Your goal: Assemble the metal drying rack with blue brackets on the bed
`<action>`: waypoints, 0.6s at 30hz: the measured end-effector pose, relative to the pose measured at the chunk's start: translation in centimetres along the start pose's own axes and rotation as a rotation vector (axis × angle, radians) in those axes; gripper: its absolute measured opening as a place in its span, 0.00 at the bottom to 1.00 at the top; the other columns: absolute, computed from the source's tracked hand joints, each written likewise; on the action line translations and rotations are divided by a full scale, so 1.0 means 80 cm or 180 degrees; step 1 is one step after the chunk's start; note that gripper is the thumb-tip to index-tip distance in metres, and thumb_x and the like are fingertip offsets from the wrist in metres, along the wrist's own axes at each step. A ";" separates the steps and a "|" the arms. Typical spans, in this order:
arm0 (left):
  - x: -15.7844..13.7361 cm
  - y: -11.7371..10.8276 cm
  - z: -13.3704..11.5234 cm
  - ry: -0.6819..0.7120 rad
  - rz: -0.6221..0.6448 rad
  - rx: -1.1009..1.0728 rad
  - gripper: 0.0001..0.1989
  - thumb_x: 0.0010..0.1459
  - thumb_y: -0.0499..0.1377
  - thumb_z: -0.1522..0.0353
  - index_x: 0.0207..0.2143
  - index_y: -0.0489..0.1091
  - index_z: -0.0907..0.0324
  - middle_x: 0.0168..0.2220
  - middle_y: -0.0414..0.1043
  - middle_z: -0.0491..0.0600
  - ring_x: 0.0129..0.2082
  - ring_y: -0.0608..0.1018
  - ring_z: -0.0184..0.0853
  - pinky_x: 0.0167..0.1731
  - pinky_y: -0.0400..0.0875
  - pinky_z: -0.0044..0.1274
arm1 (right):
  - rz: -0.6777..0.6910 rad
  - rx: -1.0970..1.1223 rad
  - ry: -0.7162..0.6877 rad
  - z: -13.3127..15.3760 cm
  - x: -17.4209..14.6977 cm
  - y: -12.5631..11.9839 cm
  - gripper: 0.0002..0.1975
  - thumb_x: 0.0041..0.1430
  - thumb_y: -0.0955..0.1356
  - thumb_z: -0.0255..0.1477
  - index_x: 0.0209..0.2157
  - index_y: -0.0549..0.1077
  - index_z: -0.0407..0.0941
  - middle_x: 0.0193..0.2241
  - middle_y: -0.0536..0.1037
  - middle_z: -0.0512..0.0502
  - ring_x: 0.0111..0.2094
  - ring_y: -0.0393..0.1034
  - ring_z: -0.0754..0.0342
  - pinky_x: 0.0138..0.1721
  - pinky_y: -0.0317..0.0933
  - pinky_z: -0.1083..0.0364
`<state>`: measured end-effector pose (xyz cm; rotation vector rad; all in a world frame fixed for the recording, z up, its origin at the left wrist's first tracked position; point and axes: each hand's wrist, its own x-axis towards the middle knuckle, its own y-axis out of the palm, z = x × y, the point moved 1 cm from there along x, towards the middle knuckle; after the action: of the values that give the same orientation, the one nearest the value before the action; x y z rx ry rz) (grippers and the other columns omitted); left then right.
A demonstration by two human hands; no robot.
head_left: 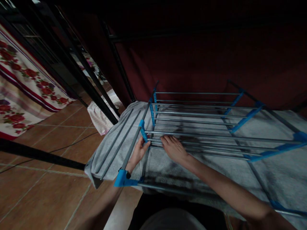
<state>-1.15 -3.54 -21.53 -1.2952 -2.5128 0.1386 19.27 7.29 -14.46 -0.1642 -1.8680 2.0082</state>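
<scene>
The left hand (139, 152) has its thumb and fingers bent around a blue joint (143, 131) on the left end of a metal rack (182, 137). It is holding on there. The right hand (175, 148) lies palm down on the gray bars just beside it. I cannot tell if its fingers are closed around a bar. A dark band (128, 174) is on the left wrist.

The rack sits on a gray blanket (130, 162). It has rows of thin gray bars and bright blue joints at both ends. One blue corner piece (122, 179) is near the blanket's front left corner. Two gray rods (116, 141) lie side by side along the blanket's left edge.

A dark red wall or cloth (192, 64) stands at the blanket's back edge. Black posts (79, 80) slant past the left side. Beyond them, a pale striped cloth (96, 116) touches the brown tile floor (59, 195). Farther left hangs a big cloth with red roses (31, 83). A thin black cord (72, 143) runs over the tiles.
</scene>
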 end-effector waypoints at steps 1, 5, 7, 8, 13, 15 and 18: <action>0.001 0.001 -0.002 -0.0012 0.0005 -0.0057 0.24 0.59 0.62 0.59 0.56 0.67 0.57 0.54 0.76 0.56 0.56 0.76 0.45 0.58 0.69 0.38 | 0.0123 -0.0024 0.0024 -0.001 0.007 0.005 0.20 0.71 0.57 0.26 0.60 0.68 0.42 0.55 0.73 0.36 0.53 0.69 0.46 0.56 0.61 0.48; 0.005 0.001 -0.002 -0.0042 0.0019 -0.0125 0.22 0.59 0.62 0.59 0.54 0.70 0.58 0.50 0.78 0.56 0.52 0.78 0.44 0.56 0.71 0.37 | 0.0394 -0.0090 0.0081 -0.004 0.019 0.017 0.22 0.70 0.55 0.21 0.59 0.69 0.44 0.55 0.73 0.38 0.52 0.70 0.47 0.53 0.63 0.50; 0.006 0.000 -0.001 -0.0076 0.0022 -0.0066 0.22 0.59 0.62 0.60 0.54 0.70 0.58 0.50 0.78 0.55 0.53 0.78 0.44 0.55 0.71 0.36 | 0.0401 -0.0090 0.0075 -0.006 0.020 0.016 0.23 0.69 0.55 0.21 0.59 0.68 0.44 0.55 0.73 0.37 0.52 0.70 0.46 0.52 0.64 0.49; 0.007 0.000 -0.001 -0.0095 0.0024 -0.0043 0.22 0.58 0.62 0.60 0.53 0.70 0.58 0.50 0.78 0.55 0.53 0.78 0.44 0.55 0.71 0.36 | 0.0404 -0.0084 0.0062 -0.007 0.020 0.014 0.23 0.69 0.55 0.21 0.60 0.68 0.44 0.55 0.73 0.37 0.51 0.70 0.46 0.52 0.64 0.49; 0.009 0.000 0.001 -0.0127 0.0056 0.0004 0.20 0.57 0.63 0.63 0.51 0.70 0.59 0.48 0.78 0.55 0.52 0.78 0.44 0.54 0.71 0.37 | 0.0462 -0.0075 0.0039 -0.006 0.019 0.012 0.22 0.70 0.54 0.23 0.59 0.68 0.44 0.54 0.73 0.38 0.51 0.71 0.47 0.51 0.64 0.50; 0.009 0.000 0.002 -0.0116 0.0062 -0.0019 0.20 0.56 0.63 0.65 0.50 0.70 0.59 0.48 0.78 0.55 0.52 0.78 0.44 0.54 0.71 0.37 | 0.0473 -0.0044 0.0081 -0.005 0.019 0.012 0.21 0.73 0.53 0.27 0.58 0.69 0.44 0.53 0.74 0.38 0.50 0.71 0.47 0.50 0.65 0.50; 0.009 0.000 0.002 -0.0134 0.0061 -0.0077 0.19 0.55 0.63 0.67 0.50 0.70 0.59 0.49 0.78 0.55 0.52 0.78 0.44 0.54 0.71 0.37 | 0.0496 0.0009 0.0149 -0.002 0.020 0.010 0.20 0.74 0.54 0.34 0.55 0.71 0.45 0.53 0.74 0.38 0.50 0.72 0.47 0.48 0.65 0.51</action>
<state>-1.62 -2.96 -21.54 -1.3396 -2.5452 0.1415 17.67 7.99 -14.95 -0.3634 -1.8749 2.0891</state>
